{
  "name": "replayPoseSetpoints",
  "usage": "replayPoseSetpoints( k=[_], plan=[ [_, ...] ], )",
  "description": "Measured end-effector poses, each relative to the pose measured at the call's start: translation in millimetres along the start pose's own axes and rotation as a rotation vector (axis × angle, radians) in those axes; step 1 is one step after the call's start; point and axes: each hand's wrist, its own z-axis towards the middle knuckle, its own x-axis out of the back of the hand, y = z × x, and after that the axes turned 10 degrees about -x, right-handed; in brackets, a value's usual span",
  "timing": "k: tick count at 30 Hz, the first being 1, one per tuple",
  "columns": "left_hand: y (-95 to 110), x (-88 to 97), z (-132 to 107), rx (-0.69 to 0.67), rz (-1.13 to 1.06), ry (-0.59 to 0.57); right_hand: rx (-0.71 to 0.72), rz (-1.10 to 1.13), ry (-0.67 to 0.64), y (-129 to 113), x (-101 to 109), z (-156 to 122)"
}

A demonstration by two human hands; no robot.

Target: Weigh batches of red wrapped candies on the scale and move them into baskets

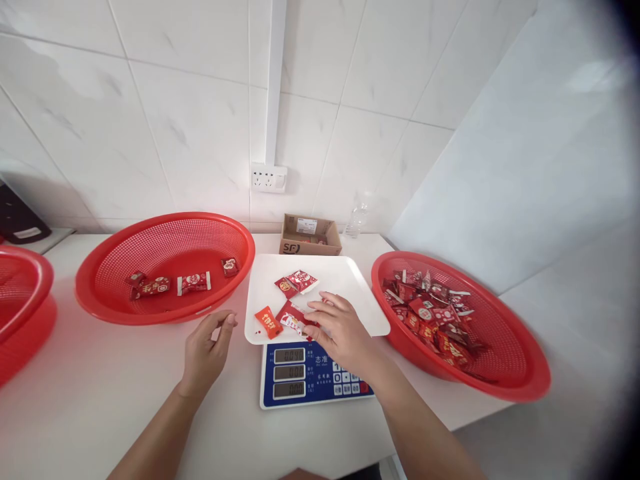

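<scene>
I hold the right grip (pixel 345 337) spread open over red packets (pixel 291 316) on the white tray (pixel 340 273) of a scale (pixel 315 377); fingertip contact is unclear. My left grip (pixel 206 350) curls loosely near a red basket (pixel 185 263); I cannot tell whether it holds anything.

Shiny film wrappers (pixel 269 323), a smooth plastic tray (pixel 337 272) and glossy perforated plastic baskets (pixel 165 239) contrast with a matt cardboard box (pixel 316 250); the bottle (pixel 356 221) is clear plastic, the wall tiles (pixel 190 127) smooth with a sheen.
</scene>
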Motion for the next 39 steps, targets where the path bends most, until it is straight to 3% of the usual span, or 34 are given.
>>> replayPoseSetpoints(
  k=[4, 7, 10, 15, 19, 23, 26, 29, 35, 39],
  plan=[
    [0, -0.2, 0, -0.006, -0.010, 0.003, 0.088, -0.015, -0.032, -12, -1, 3],
    [-1, 0.6, 0, -0.012, 0.000, 0.001, 0.183, -0.034, -0.165, -28, -4, 7],
    [-1, 1.6, -1, -0.016, 0.005, 0.003, 0.166, -0.021, -0.268, -34, -5, 10],
    [-1, 1.2, -1, -0.014, -0.017, 0.008, 0.019, 0.011, -0.246, -19, -1, 17],
    [0, 0.0, -1, -0.038, -0.040, 0.005, -0.049, 0.059, -0.186, -2, 2, 38],
    [-1, -0.6, 0, -0.044, -0.036, 0.006, -0.137, -0.007, -0.289, 11, 0, 68],
    [-3, -1.2, 0, -0.044, -0.034, 0.010, -0.117, -0.036, -0.345, 17, 0, 76],
    [-5, -1.6, -1, -0.059, -0.040, 0.022, -0.070, -0.011, -0.298, 19, 4, 68],
    [-3, -1.2, -3, -0.071, -0.053, 0.007, -0.122, -0.061, -0.333, -2, 9, 56],
    [-2, -0.8, -2, -0.072, -0.039, 0.010, -0.015, -0.076, -0.404, -21, 2, 64]
  ],
)
